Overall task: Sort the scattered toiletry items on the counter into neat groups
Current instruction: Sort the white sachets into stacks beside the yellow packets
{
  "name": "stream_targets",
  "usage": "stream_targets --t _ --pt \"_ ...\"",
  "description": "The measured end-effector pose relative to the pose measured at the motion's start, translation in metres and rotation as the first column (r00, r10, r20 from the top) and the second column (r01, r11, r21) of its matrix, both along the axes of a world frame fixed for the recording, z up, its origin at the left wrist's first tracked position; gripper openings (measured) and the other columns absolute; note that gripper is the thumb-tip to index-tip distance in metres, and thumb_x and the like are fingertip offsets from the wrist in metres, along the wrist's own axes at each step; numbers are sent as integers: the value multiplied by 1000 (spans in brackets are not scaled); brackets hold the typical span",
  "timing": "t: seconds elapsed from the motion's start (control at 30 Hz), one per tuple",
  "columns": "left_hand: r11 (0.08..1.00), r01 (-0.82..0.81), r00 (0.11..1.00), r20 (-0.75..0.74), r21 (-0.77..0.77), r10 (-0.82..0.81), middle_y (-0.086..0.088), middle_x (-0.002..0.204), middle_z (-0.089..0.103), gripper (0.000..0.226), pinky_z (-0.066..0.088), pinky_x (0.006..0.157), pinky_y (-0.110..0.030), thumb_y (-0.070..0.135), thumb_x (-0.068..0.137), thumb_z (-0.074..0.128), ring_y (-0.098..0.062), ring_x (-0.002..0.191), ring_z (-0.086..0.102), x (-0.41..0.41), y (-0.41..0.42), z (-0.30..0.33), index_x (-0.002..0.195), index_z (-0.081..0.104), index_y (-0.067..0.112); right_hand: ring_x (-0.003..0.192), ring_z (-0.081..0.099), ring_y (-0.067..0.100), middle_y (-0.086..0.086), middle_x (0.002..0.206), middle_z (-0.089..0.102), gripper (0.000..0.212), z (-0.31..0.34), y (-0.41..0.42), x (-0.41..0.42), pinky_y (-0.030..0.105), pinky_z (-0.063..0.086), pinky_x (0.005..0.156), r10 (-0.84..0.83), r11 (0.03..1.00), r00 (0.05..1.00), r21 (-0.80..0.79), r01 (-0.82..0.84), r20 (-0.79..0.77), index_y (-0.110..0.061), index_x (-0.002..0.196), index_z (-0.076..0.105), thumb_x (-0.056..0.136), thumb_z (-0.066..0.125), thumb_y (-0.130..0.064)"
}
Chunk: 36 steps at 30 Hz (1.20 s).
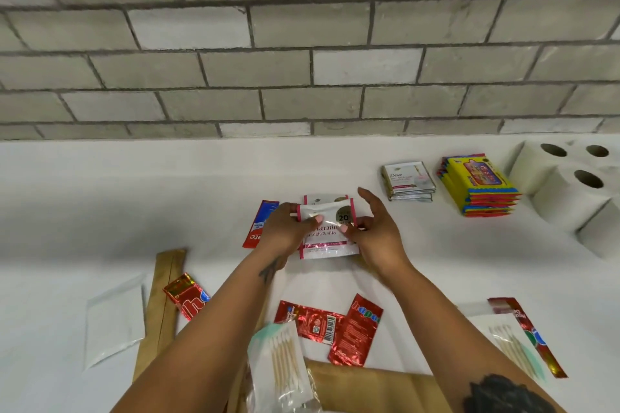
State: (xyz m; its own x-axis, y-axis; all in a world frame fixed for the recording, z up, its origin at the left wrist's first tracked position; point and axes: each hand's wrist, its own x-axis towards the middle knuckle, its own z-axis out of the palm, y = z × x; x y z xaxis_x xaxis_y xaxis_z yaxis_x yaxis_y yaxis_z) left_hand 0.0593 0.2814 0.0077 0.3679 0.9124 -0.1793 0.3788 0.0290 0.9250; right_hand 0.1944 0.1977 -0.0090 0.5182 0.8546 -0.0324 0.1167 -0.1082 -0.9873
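Between both hands' fingers [318, 219], keratin sachet [330, 238].

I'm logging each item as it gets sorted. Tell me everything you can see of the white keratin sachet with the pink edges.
The keratin sachet is a flat, glossy white packet with pink side edges, a pink band near its bottom and a dark round badge reading 20. It lies face-up mid-counter over a similar sachet. The left hand pinches its left edge with the thumb on top; the right hand pinches its right edge.
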Motion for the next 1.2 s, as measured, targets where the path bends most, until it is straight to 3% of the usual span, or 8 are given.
stream_targets --t 0.1,0.27,0.4,0.5,0.63,0.77,0.97,1.2 --pt "998 -57 997 44 -11 58 -9 107 68 32 50 55 -20 19 87 65 -18 85 66 14 23 -7 114 56 4 90 65 17 7 102 67 62 -1 21 11 12 52 67 -32 999 999 -18 32 45 -36 136 44 85 65 -7" --pt "988 -100 995 -13 121 102 -5 105 60 40 50 60 -18 17 90 60 -16 86 60 37 48 -15 124 40 8 92 59 14 -4 102 63 46 -10 58 25 37 48 97 -25 995 974 -91 46 223 -31 130 55 90 56 -7" --pt "944 -65 977 -173 322 127 -6 111 58 33 39 50 -9 15 92 56 -10 83 53 52 60 -26 123 44 12 106 59 21 3 122 64 40 -20 80 33 22 42 89 60 975 899 -220 41 433 -26 131 54 95 46 -9" --pt "909 -9 960 -251 416 124 -8 122 50 28 41 51 -7 16 96 48 -9 81 53 58 62 -40 124 51 13 117 53 25 9 128 57 43 -27 91 36 27 39 96 148 942 850 -334 35 506 -23 137 47 97 40 -10" --pt "900 34 942 -315 435 116 -4 134 46 31 53 78 -20 18 96 45 -16 102 59 58 61 -57 126 55 18 116 50 30 13 121 49 45 -38 91 36 39 41 101 217 909 793 -414 49 570 -26 140 42 96 37 -13" --pt "796 215 789 -581 565 199 -2 149 33 37 29 109 -42 26 96 46 -24 134 31 57 59 -65 134 50 24 118 42 29 9 124 43 45 -43 84 33 37 35 97 218 905 694 -408 120 686 -29 139 43 96 39 -19" --pt "771 481 689 -724 417 -39 0 160 6 58 -5 116 -50 36 99 28 -19 148 -2 59 51 -66 151 11 16 146 8 22 -4 159 11 47 -43 83 29 49 9 115 379 880 535 -473 42 755 -28 148 25 100 27 -30" --pt "781 527 652 -749 336 -117 -3 160 -2 65 0 117 -54 38 98 31 -23 148 -6 56 55 -73 151 1 12 148 1 20 -5 160 5 51 -50 83 29 56 0 116 447 838 567 -545 5 692 -25 151 12 102 22 -31"
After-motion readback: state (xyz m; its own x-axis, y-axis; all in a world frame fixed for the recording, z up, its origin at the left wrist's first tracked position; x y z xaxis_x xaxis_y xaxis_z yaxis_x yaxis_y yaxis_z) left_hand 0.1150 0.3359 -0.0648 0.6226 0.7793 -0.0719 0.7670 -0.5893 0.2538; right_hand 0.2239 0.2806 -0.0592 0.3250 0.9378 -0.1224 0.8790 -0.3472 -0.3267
